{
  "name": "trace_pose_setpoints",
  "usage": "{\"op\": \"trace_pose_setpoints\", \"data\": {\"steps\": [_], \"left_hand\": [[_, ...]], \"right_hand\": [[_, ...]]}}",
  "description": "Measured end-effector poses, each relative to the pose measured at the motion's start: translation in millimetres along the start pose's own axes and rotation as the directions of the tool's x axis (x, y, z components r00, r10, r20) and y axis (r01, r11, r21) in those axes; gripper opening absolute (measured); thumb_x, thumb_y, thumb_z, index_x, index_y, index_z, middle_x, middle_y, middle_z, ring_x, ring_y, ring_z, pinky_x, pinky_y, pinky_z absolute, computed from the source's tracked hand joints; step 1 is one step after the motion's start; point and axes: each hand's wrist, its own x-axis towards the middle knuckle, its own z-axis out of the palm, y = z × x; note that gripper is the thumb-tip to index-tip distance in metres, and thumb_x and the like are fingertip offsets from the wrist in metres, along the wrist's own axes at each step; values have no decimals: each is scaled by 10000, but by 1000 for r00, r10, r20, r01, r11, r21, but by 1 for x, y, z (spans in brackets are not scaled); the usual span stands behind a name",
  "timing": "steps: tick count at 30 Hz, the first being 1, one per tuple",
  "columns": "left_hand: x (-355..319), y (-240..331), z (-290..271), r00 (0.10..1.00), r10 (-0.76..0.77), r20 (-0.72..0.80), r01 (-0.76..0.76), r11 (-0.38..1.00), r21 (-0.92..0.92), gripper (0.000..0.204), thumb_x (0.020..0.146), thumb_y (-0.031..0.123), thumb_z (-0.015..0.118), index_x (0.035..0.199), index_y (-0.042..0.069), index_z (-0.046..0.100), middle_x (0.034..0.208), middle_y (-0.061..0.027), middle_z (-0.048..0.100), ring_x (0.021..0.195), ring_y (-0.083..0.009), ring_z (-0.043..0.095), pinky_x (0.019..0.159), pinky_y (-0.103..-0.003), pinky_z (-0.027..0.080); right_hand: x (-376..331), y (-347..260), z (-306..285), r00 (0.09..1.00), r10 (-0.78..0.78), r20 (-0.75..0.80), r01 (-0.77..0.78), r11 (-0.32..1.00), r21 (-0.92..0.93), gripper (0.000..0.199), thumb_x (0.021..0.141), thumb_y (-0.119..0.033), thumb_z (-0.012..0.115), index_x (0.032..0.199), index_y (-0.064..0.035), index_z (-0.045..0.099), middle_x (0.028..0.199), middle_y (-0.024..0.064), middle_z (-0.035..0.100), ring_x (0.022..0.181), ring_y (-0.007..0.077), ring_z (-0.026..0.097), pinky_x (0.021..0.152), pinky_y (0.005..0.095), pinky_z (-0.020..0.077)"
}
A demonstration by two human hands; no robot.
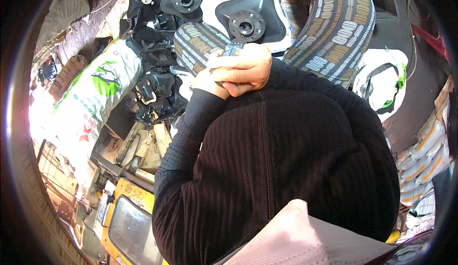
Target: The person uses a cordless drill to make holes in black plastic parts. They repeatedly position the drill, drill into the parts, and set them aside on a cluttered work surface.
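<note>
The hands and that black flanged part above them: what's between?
Head view: only the small grey object that the hands clasp, just below the flanged part.

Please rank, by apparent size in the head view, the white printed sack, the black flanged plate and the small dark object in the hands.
1. White printed sack
2. Black flanged plate
3. Small dark object, mostly hidden by the hands, so only its visible part counts.

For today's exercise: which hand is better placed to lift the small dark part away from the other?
Right. The right hand lies on top with fingers wrapped over the small dark part; the left hand sits underneath, mostly covered, only supporting.
</note>
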Motion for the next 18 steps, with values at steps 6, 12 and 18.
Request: {"op": "trace_pose_setpoints", "data": {"steps": [6, 12, 18], "left_hand": [[-7, 12, -7, 944, -295, -146, 220, 895, -389, 390, 731, 328, 616, 1049, 103, 590, 960, -136, 640, 894, -283, 618, 781, -361, 486], [-46, 5, 13, 976, -217, 25, 179, 728, -662, 499, 887, 386, 392, 1293, 97, 365, 1269, -106, 472, 1202, -215, 415, 1001, -339, 352], [-73, 14, 88, 973, -228, -43, 152, 768, -622, 735, 661, 256, 672, 1299, 75, 356, 1083, -189, 578, 1016, -321, 560, 931, -359, 404]], "right_hand": [[2, -3, -6, 921, -311, 234, 366, 896, -252, 246, 699, -153, 630, 935, -85, 642, 979, 93, 646, 802, 197, 640, 577, 246, 486], [-74, 50, -46, 374, 857, -354, -913, 407, 20, 319, 851, -220, 602, 1070, 11, 583, 1004, 98, 620, 964, 140, 559, 874, 270, 421], [-125, 132, -37, 82, 990, 114, -989, 67, 133, 380, 770, -354, 679, 966, -36, 610, 780, 61, 582, 669, 127, 523, 578, 247, 396]]}}
